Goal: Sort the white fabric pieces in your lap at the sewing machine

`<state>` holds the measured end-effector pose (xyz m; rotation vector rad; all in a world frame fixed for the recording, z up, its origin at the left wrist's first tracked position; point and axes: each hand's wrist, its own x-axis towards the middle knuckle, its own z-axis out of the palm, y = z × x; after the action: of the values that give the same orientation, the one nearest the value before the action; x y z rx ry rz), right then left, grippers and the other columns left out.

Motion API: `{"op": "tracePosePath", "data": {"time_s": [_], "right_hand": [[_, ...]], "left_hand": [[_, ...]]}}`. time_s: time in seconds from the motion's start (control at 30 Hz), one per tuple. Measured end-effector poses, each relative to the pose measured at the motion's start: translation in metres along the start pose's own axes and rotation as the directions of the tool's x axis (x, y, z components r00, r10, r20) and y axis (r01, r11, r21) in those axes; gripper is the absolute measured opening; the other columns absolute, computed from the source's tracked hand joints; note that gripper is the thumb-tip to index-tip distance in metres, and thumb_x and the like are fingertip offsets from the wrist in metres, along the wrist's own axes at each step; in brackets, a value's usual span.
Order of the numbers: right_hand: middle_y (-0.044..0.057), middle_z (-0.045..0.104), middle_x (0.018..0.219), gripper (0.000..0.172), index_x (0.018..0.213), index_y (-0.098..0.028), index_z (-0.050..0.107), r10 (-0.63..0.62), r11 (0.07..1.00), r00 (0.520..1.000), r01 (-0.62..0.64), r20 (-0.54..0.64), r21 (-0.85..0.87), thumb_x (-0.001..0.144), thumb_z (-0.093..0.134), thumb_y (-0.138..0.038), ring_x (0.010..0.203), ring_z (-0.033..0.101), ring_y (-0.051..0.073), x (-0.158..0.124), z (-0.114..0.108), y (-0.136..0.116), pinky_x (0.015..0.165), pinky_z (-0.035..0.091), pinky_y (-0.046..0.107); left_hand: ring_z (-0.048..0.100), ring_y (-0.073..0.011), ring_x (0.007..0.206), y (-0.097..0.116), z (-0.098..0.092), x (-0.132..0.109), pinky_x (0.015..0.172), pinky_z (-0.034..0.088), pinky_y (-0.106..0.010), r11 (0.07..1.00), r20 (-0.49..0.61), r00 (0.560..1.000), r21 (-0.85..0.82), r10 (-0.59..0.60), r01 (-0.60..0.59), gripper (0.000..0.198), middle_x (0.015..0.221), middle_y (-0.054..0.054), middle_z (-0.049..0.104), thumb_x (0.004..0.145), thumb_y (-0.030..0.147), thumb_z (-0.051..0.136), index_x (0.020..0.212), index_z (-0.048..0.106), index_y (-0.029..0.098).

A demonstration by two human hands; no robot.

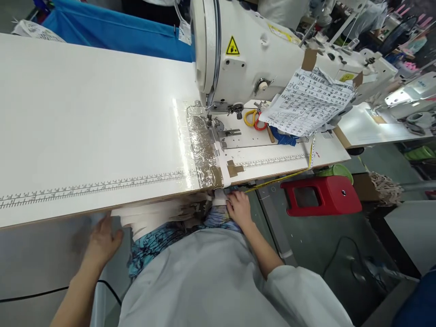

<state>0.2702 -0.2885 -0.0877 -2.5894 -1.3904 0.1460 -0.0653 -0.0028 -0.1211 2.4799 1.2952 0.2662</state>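
Observation:
My left hand (103, 241) is below the front edge of the table, beside a pile of pale fabric strips (150, 217) on my lap. Its thumb stands apart from the fingers, whose tips are partly hidden under the edge; nothing shows in it. My right hand (240, 208) is at my lap just below the table edge, its fingers bent at the end of a white fabric strip (223, 165). That strip runs from under the needle area of the sewing machine (252, 50) and hangs over the edge.
Yellow-handled scissors (250, 118) and a red-handled tool (260, 123) lie behind the needle. A handwritten sheet (308, 102) hangs on the machine. A yellow measuring tape (279, 179) droops off the table (85, 113). A red stool (323, 195) stands at right.

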Motion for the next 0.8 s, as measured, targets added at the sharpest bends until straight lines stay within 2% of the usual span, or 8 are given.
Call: {"op": "tracePosePath", "data": {"time_s": [0.13,0.2,0.27,0.33,0.43,0.57,0.67,0.8], "right_hand": [[0.011,0.065,0.100,0.022,0.105,-0.016,0.071,0.038,0.998,0.998,-0.035,0.053,-0.046,0.096,0.060,-0.032,0.096,0.051,0.027,-0.009,0.001,0.012,0.079,0.033,0.036],[0.012,0.064,0.100,0.022,0.105,-0.016,0.070,0.037,0.997,0.997,-0.033,0.065,-0.063,0.096,0.060,-0.033,0.097,0.050,0.027,-0.010,-0.001,0.014,0.080,0.032,0.036],[0.012,0.064,0.101,0.021,0.105,-0.015,0.068,0.028,0.997,0.997,-0.023,0.072,-0.074,0.097,0.059,-0.032,0.098,0.050,0.027,-0.010,-0.002,0.012,0.081,0.031,0.036],[0.012,0.064,0.101,0.019,0.104,-0.015,0.068,0.022,0.997,0.997,-0.016,0.073,-0.080,0.097,0.058,-0.030,0.098,0.049,0.026,-0.010,-0.002,0.010,0.081,0.031,0.036],[0.012,0.063,0.101,0.019,0.102,-0.015,0.067,0.022,0.997,0.998,-0.017,0.067,-0.079,0.098,0.056,-0.029,0.098,0.048,0.026,-0.011,-0.001,0.007,0.082,0.031,0.037],[0.013,0.064,0.101,0.019,0.099,-0.014,0.068,0.040,0.998,0.998,-0.037,0.057,-0.050,0.097,0.056,-0.028,0.097,0.048,0.027,-0.012,-0.003,0.006,0.082,0.032,0.037],[0.014,0.065,0.104,0.016,0.093,-0.015,0.069,0.058,0.998,0.997,-0.057,0.046,-0.005,0.095,0.057,-0.026,0.100,0.050,0.026,-0.015,-0.006,0.004,0.084,0.035,0.037],[0.005,0.066,0.084,0.017,0.083,-0.017,0.064,0.075,0.991,0.997,-0.077,0.023,0.105,0.096,0.056,-0.025,0.084,0.057,0.020,-0.025,-0.017,-0.012,0.075,0.040,0.030]], "left_hand": [[0.062,-0.0409,0.114,0.041,-0.010,-0.017,0.101,0.050,-0.061,0.999,-0.250,0.968,-0.029,-0.032,0.026,0.048,0.125,-0.019,0.064,0.090,0.041,0.046,0.129,0.055,0.014],[0.068,-0.0341,0.095,0.076,-0.019,-0.024,0.084,0.058,-0.050,0.990,-0.228,0.973,-0.142,-0.036,0.003,0.040,0.111,-0.015,0.070,0.091,0.037,0.046,0.121,0.060,0.016],[0.070,-0.0274,0.094,0.115,-0.020,-0.028,0.059,0.056,-0.031,0.915,-0.019,0.997,-0.399,-0.069,0.056,0.042,0.110,-0.010,0.072,0.094,0.038,0.046,0.131,0.054,0.020],[0.072,-0.0242,0.087,0.152,-0.011,-0.030,0.060,0.056,-0.030,0.775,0.206,0.976,-0.628,0.071,0.077,0.042,0.098,-0.009,0.074,0.095,0.043,0.047,0.127,0.055,0.019],[0.073,-0.0235,0.082,0.193,0.013,-0.033,0.078,0.060,-0.036,0.617,0.409,0.867,-0.770,0.284,0.162,0.038,0.093,-0.009,0.075,0.093,0.047,0.047,0.116,0.061,0.020],[0.070,-0.0239,0.086,0.218,0.038,-0.035,0.084,0.057,-0.038,0.552,0.584,0.686,-0.775,0.435,0.309,0.045,0.092,-0.008,0.074,0.088,0.053,0.054,0.113,0.065,0.017],[0.068,-0.0260,0.089,0.222,0.050,-0.033,0.091,0.053,-0.040,0.544,0.723,0.555,-0.683,0.411,0.487,0.046,0.089,-0.007,0.075,0.076,0.057,0.067,0.099,0.071,0.018],[0.068,-0.0266,0.095,0.236,0.056,-0.031,0.093,0.052,-0.040,0.467,0.796,0.504,-0.605,0.337,0.645,0.053,0.094,-0.009,0.076,0.072,0.067,0.067,0.089,0.073,0.017]]}}
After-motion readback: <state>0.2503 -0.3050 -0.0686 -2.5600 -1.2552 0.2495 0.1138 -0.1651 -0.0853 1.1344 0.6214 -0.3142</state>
